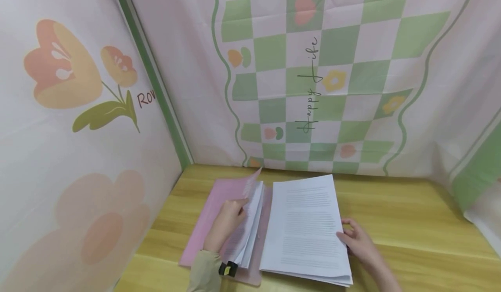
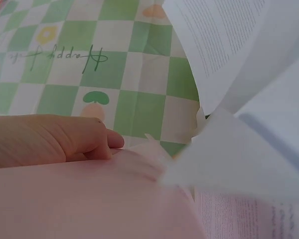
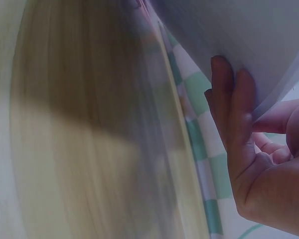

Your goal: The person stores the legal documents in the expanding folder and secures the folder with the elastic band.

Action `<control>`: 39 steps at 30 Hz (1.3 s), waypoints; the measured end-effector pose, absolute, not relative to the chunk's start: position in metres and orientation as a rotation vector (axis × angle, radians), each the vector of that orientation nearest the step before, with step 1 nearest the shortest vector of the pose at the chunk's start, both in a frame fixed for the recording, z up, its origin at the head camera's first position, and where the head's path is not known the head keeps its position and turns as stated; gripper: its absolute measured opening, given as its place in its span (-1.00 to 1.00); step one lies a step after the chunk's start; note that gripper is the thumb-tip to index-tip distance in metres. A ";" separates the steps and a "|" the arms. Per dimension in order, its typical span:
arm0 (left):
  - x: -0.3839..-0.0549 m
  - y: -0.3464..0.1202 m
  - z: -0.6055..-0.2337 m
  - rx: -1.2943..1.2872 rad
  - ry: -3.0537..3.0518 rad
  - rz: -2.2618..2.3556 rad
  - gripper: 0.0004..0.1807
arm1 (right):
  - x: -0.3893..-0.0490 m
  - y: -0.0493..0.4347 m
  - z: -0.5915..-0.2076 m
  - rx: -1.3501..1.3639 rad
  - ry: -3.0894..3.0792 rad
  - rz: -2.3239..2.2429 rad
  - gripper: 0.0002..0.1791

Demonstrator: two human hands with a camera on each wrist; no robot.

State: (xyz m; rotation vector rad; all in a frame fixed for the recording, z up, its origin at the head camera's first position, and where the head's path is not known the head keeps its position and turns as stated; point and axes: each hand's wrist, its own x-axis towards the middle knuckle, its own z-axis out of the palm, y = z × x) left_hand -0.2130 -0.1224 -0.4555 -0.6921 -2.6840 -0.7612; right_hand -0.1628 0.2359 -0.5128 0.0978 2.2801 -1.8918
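A pink folder point(image 1: 203, 222) lies opened on the left of the table, with white printed sheets point(image 1: 254, 227) standing partly raised inside it. My left hand point(image 1: 227, 222) grips the folder's pink cover; in the left wrist view, the curled fingers of that hand point(image 2: 65, 139) lie over the cover's edge point(image 2: 79, 199). To the right, a stack of printed paper point(image 1: 305, 227) is tilted up from the table. My right hand point(image 1: 360, 242) pinches its right edge, thumb on the printed face. In the right wrist view, fingers of the right hand point(image 3: 264, 154) support the stack's underside point(image 3: 239, 30).
The wooden table point(image 1: 422, 231) extends to the right of the paper. A white and green checked curtain point(image 1: 313, 79) hangs along its back edge, and a flowered curtain point(image 1: 90, 153) closes off the left side. A black wrist strap point(image 1: 228, 269) sits at my left sleeve.
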 end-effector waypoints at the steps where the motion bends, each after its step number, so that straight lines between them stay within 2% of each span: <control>1: -0.213 -0.122 -0.456 -0.689 -2.685 -0.752 -0.68 | -0.164 0.234 -0.514 0.104 2.278 -1.887 -0.49; 11: -0.213 -0.121 -0.455 -0.692 -2.685 -0.726 -0.83 | -0.168 0.222 -0.516 0.135 2.273 -1.863 -0.49; 39: -0.214 -0.123 -0.455 -0.675 -2.694 -0.742 -0.81 | -0.176 0.227 -0.524 0.152 2.336 -1.771 -0.43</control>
